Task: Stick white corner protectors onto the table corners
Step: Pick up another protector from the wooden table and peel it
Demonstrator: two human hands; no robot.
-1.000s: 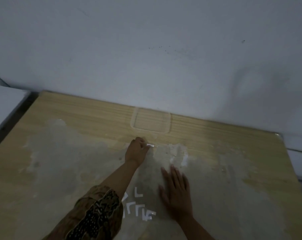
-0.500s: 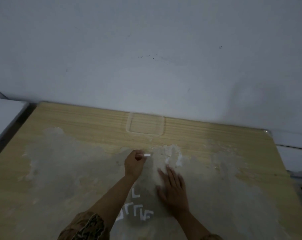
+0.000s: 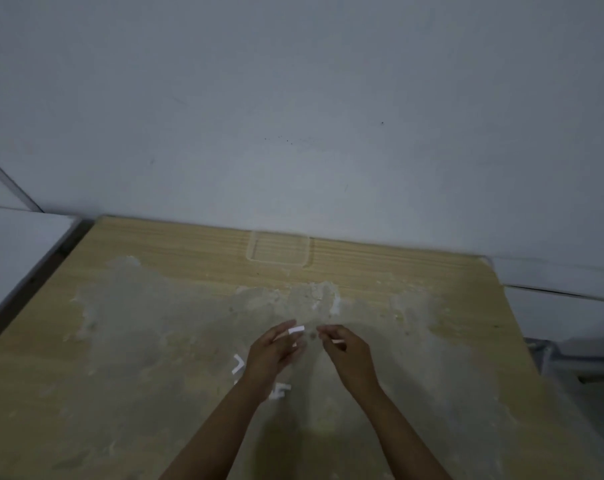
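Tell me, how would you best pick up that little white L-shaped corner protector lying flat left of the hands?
Probably by one leg of the white L-shaped corner protector, pinched from above with fingertips across its narrow width. It lies flat on the worn wooden table with bare surface to its left, so coming from that open side avoids the left hand close on its right.

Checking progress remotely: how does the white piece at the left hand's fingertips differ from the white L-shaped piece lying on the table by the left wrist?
The white piece is pinched in the left hand, raised off the table; the L-shaped piece lies loose on it, untouched. The held one shows as a short straight strip from the head camera, the lying one shows a clear bent angle. Both are white and small; neither is on a corner yet.
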